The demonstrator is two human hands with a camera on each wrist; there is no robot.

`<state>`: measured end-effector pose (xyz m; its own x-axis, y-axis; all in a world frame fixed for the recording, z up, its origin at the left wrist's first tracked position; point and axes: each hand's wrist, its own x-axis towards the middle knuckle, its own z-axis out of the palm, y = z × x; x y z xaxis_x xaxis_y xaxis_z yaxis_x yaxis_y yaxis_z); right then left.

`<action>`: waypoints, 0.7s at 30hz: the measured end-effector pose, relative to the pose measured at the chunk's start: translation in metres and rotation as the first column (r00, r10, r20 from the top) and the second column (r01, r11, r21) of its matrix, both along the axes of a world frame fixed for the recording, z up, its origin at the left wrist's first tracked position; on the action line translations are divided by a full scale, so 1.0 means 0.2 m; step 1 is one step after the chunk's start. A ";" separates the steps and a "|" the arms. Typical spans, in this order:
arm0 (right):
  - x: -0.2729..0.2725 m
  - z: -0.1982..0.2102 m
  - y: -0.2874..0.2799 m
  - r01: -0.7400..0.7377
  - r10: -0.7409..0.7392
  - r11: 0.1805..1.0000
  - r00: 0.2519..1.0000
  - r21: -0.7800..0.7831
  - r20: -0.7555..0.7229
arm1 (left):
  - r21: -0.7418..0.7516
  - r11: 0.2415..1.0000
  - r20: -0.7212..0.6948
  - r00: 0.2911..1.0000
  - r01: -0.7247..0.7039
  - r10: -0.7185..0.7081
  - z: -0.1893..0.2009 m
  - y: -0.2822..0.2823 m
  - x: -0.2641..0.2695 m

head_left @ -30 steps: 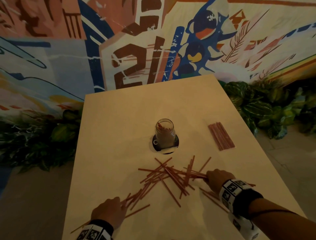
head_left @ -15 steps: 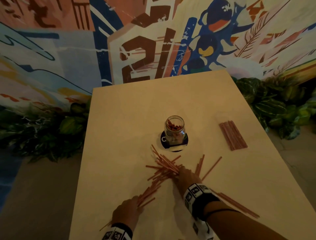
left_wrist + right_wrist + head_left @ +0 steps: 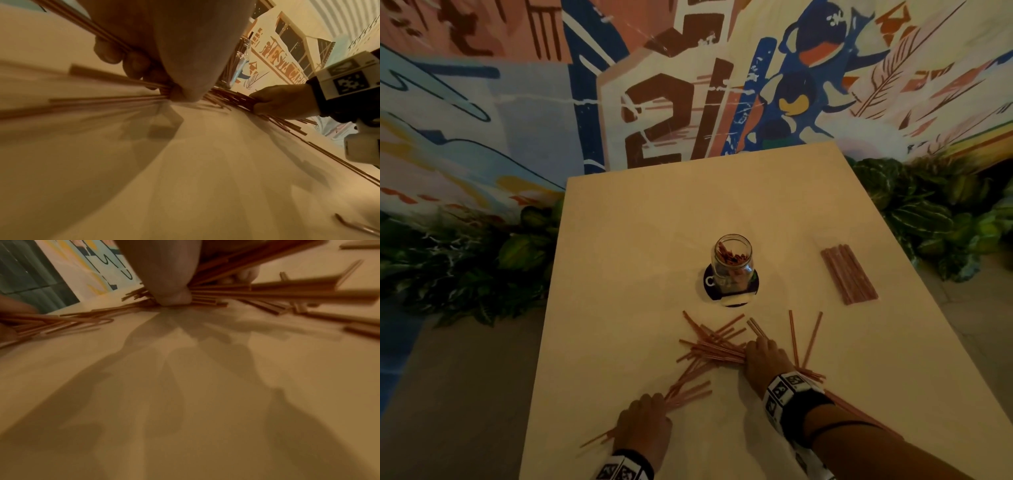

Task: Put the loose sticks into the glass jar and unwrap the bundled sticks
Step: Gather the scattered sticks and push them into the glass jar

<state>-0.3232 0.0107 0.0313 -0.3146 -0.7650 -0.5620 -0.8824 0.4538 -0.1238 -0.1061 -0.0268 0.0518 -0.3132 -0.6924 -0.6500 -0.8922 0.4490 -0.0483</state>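
Thin reddish loose sticks (image 3: 710,349) lie scattered on the pale table (image 3: 654,240), in front of a glass jar (image 3: 732,263) that holds several sticks. My right hand (image 3: 762,358) is down in the pile, its fingers curled round a sheaf of sticks (image 3: 226,293). My left hand (image 3: 645,423) grips another handful near the table's near left edge, with stick ends poking out both sides (image 3: 115,95). A bundled set of sticks (image 3: 848,274) lies flat at the right of the jar, untouched.
The jar stands on a dark round coaster (image 3: 732,291). A few stray sticks (image 3: 804,339) lie right of my right hand. Leafy plants (image 3: 935,219) flank the table on both sides, and a painted wall (image 3: 688,85) rises behind it.
My right hand has swept left and toward the jar, raking the spread sticks into a tighter pile. My left hand has shifted slightly right, still holding its sticks.
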 end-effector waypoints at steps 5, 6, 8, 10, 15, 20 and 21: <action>-0.04 0.05 0.03 0.013 -0.011 1.000 0.996 -0.019 0.085 | -0.002 0.992 -0.035 0.992 0.124 -0.124 0.02 -0.03 0.05; -0.05 0.06 0.03 0.029 -0.026 0.999 0.992 -0.024 0.126 | 0.049 0.993 -0.062 0.993 0.106 -0.103 0.04 -0.04 0.06; -0.07 0.11 0.03 0.083 -0.074 0.996 0.972 -0.032 0.223 | 0.002 1.000 -0.158 0.987 -0.021 0.021 0.03 -0.06 0.07; -0.09 0.16 0.03 0.143 -0.119 0.988 0.943 -0.054 0.310 | 0.085 0.986 -0.254 0.954 -0.144 0.161 0.01 -0.08 0.12; -0.12 0.23 0.06 0.236 -0.187 0.967 0.911 -0.093 0.368 | 0.328 0.915 -0.416 0.834 -0.234 0.363 0.09 -0.09 0.18; -0.11 0.26 0.07 0.225 -0.180 0.971 0.904 -0.074 0.389 | 0.505 0.744 -0.421 0.627 -0.439 0.656 0.14 -0.12 0.17; -0.11 0.27 0.08 0.222 -0.177 0.972 0.905 -0.074 0.388 | 0.525 0.706 -0.435 0.563 -0.475 0.703 0.14 -0.11 0.16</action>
<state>-0.3444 0.0257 0.0849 -0.2494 -0.7740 -0.5819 -0.6526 0.5783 -0.4896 -0.0743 -0.0498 0.0798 -0.2865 -0.6514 -0.7025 -0.7485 -0.3055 0.5885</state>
